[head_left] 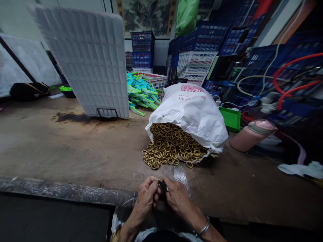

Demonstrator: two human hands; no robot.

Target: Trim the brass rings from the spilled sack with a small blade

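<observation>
Both hands are held close together at the near edge of the brown table [75, 151], in front of a pile of brass-colored rings [164, 153]. A small dark piece [163, 187] is gripped by the fingers of the right hand [175, 192]. The fingers of the left hand [147, 192] are bent in a pinch just beside it, with a tiny gold-colored bit seen at the tips; whether anything is gripped by them cannot be told. The rings are spilled from the open mouth of a white sack [194, 111], which is laid on its side with red print on top. A silver bracelet [205, 227] is worn on the right wrist. To the right of the sack, a green tray [230, 118] and a tipped pink bottle [248, 136] can be seen. On the left, a tall white ribbed panel [88, 67] is stood up, leaning a little.
</observation>
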